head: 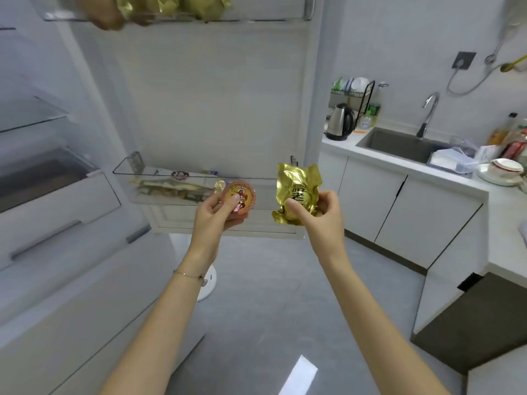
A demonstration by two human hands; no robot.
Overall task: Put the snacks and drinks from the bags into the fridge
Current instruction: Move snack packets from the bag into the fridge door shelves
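Note:
My left hand (218, 216) holds a small round orange jelly cup (239, 197), thumb pressed on its printed lid. My right hand (319, 213) pinches a gold foil snack packet (296, 186). Both are held up in front of the open fridge door (216, 89). Behind them is the lower clear door bin (159, 192), which holds packaged snacks lying flat. The upper door bin (176, 12) at the top of the view holds more gold foil packets. The bags are out of view.
The fridge interior with glass shelves and a drawer (51, 192) is at left. At right runs a white counter with a kettle (340, 122), a sink (399, 146), a tap and stacked dishes (504, 169). Grey floor lies below my arms.

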